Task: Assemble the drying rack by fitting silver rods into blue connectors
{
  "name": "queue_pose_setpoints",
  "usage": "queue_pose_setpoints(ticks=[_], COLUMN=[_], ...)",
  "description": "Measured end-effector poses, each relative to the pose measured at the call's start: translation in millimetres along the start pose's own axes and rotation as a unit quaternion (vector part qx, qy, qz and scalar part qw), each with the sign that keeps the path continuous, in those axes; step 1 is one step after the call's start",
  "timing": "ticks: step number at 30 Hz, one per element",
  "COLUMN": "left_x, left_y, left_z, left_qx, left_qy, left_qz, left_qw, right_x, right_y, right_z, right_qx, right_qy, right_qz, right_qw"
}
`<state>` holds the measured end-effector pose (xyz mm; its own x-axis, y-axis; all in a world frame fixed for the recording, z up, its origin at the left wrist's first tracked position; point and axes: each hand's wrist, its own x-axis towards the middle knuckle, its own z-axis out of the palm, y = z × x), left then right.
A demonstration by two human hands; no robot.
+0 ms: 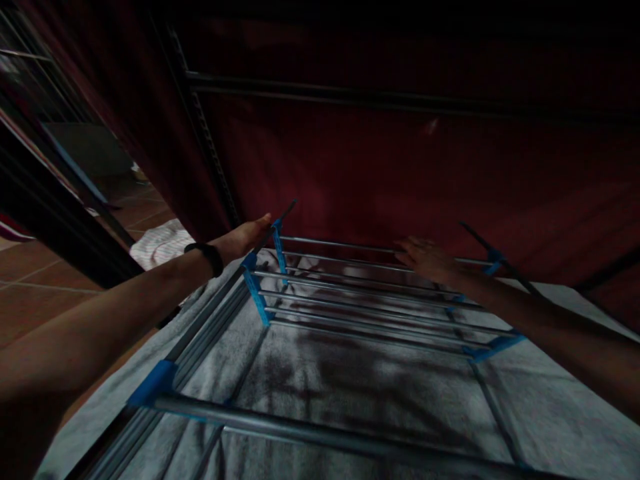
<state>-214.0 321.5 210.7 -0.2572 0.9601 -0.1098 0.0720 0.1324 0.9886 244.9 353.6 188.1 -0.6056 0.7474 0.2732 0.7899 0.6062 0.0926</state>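
Note:
A rack of grey metal tubes [360, 312] with blue plastic brackets [257, 293] lies in front of me on a pale towel-like cloth. My left hand [253, 233], with a dark band on the wrist, is closed at the far left blue bracket and the tube end beside it. Some of its fingers are hidden behind that corner. My right hand [425, 259] reaches over to the far rails, its fingers stretched out and apart. Whether it touches the rod beneath it is hard to make out. A thicker tube [300, 430] crosses the near end of the rack.
Behind the rack hangs a dark red cloth [350, 173] with a dark metal bar [320, 88] across it. A dark post [65, 207] slants down at the left. The pale cloth [575, 360] lies beneath the rack; a striped cloth [163, 243] is near the tiled floor [40, 287].

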Motion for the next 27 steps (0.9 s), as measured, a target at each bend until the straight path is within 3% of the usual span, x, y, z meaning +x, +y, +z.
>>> queue_pose_setpoints(ticks=[3, 7, 11, 27], left_x=[14, 24, 32, 39], left_y=[-5, -14, -19, -22], left_z=[6, 9, 8, 7], left_qx=[0.012, -0.020, -0.058, -0.053], left_qy=[0.001, -0.020, -0.036, -0.048], left_qz=[-0.030, -0.017, -0.012, -0.017], left_qw=[0.999, 0.999, 0.998, 0.997], right_x=[20, 29, 29, 28], right_y=[-5, -13, -15, -13], right_z=[18, 26, 22, 15], right_qx=[-0.015, -0.024, -0.023, -0.049], right_qy=[-0.055, -0.095, -0.099, -0.097], right_qz=[0.021, 0.023, 0.021, 0.022], right_qw=[0.998, 0.995, 0.995, 0.994])
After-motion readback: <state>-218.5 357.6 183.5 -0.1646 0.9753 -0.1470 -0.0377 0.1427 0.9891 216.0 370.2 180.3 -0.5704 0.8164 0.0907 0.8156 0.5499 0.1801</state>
